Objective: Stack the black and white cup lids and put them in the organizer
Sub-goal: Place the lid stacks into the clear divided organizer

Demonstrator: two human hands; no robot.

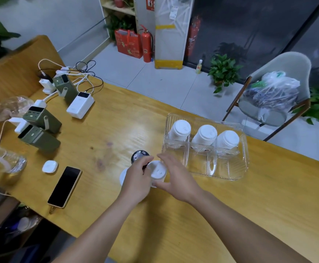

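Note:
A short stack of white cup lids (157, 170) stands on the wooden table in front of me. My right hand (175, 177) curls round its right side, thumb near the base. My left hand (137, 176) grips the stack's left edge and covers part of another white lid (122, 176). A black lid (138, 156) lies just behind my left hand. The clear plastic organizer (228, 168) sits to the right, with three stacks of white lids (205, 134) in its far compartments. Its near compartments hold nothing.
A black phone (64, 186) and a small white case (50, 166) lie to the left. Green power banks (41, 118), a white power bank (80, 104) and cables fill the far left. A glass jar (5, 164) stands at the left edge. A chair (274, 95) is beyond the table.

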